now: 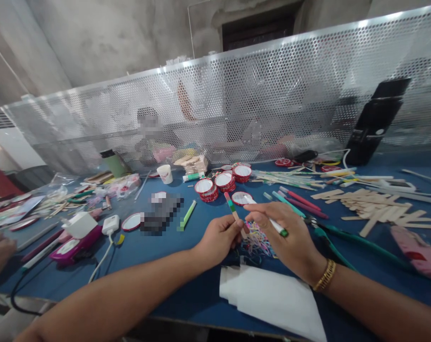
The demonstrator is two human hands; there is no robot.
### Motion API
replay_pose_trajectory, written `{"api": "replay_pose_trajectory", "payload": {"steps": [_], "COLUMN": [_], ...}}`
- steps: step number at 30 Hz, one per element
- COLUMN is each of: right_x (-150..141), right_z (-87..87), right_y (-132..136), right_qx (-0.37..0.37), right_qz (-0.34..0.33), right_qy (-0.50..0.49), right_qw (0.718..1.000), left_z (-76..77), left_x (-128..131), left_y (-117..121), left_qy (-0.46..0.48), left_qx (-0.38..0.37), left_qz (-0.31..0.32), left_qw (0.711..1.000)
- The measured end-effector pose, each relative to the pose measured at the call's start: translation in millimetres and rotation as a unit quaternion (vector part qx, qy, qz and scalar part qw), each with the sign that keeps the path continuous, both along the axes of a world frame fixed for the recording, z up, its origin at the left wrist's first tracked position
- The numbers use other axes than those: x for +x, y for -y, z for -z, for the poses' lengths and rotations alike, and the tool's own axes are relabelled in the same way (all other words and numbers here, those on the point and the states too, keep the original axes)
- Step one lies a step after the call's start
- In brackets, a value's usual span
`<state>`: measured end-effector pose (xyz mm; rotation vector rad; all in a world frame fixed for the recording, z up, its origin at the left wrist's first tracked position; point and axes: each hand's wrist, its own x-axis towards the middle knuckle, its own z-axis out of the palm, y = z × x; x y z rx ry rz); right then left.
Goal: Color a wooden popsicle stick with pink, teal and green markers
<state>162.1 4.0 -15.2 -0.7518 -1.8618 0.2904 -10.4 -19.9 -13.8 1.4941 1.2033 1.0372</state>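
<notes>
Between the fingers of my left hand (220, 237) is a flat wooden craft stick (231, 205), coloured red and green at its upper end and plain below. My right hand (290, 235) grips a white marker (276, 225) with a green end; its far tip is hidden behind the fingers. The two hands are close together but apart. Below them lies a tangle of multicoloured thin strands (260, 240). A white sheet (272, 297) rests at the table's front edge. Beyond the stick is a round red-rimmed white disc (242, 198).
Several red-rimmed round pieces (224, 180) are stacked ahead. Loose craft sticks (375, 206), teal-handled pliers (331, 242) and pens (304, 202) lie to the right. On the left are a green highlighter (189, 215), a white charger (110, 224) and a co-worker's hand (0, 256). A perforated metal screen (215, 114) stands behind.
</notes>
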Motion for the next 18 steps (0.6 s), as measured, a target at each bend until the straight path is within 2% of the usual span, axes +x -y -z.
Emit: {"api": "replay_pose_trajectory", "payload": {"steps": [6,10,15,18], "right_x": [1.0,4.0,4.5,3.4], "right_z": [-4.2,-6.5,-6.6,-5.2], "right_y": [4.8,10.7,12.5,10.1], "right_qx": [-0.004,0.011,0.022,0.045], "right_qz": [-0.002,-0.026,0.024,0.027], "right_qy": [-0.009,-0.03,-0.027,-0.011], "right_qw": [1.0,0.999,0.999,0.999], "left_z": [-0.1,-2.0,-4.5,-4.1], "left_x": [-0.6,-0.5,-0.5,-0.8], "left_y": [0.5,2.5,2.6,0.8], "left_qy": [0.026,0.033,0.027,0.023], "left_qx": [-0.005,0.021,0.003,-0.012], "left_qz": [-0.001,-0.002,-0.015,-0.009], "left_qw": [1.0,0.999,1.0,1.0]}}
